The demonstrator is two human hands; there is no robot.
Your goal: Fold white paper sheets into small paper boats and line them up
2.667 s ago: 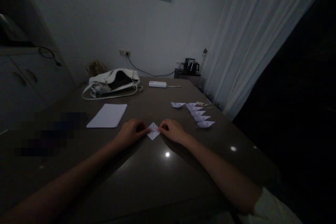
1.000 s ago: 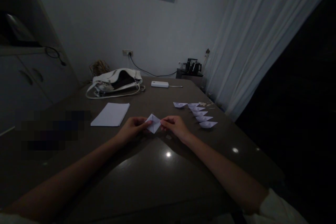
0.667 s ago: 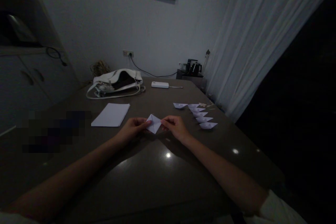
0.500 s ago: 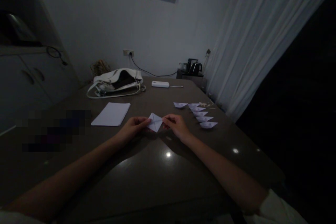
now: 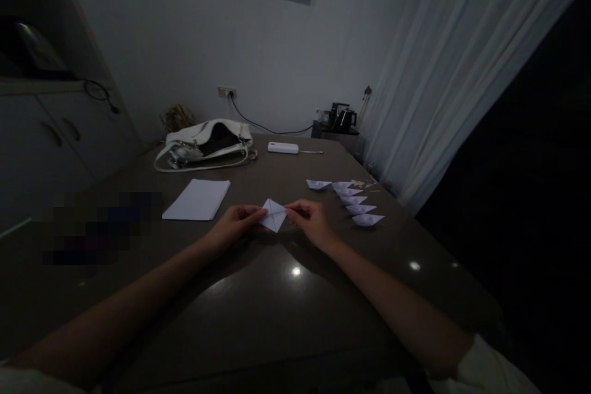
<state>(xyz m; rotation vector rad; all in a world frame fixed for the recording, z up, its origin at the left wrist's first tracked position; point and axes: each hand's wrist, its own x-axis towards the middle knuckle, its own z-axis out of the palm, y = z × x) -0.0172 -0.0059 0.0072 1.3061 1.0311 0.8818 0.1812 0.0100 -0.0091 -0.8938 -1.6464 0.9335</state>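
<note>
A small piece of white paper (image 5: 276, 217), folded into a diamond with creases crossing its face, is held just above the table between my two hands. My left hand (image 5: 239, 223) pinches its left corner, thumb on top. At the opposite corner, my right hand (image 5: 311, 220) grips the paper between thumb and fingertips. Several folded white paper boats (image 5: 368, 220) stand to the right of my right hand, most in a slanting row. Left of my left hand lies a stack of white paper sheets (image 5: 197, 199).
A white handbag (image 5: 205, 135) sits at the back left of the dark glossy table (image 5: 258, 314). Behind my hands is a white power bank (image 5: 283, 148) with a short cable. Small pale bits (image 5: 361, 184) lie near the boats. A curtain (image 5: 406, 111) hangs at right.
The view has shifted very slightly. Both hands keep the same hold on the folded paper, with no clear movement of it.
</note>
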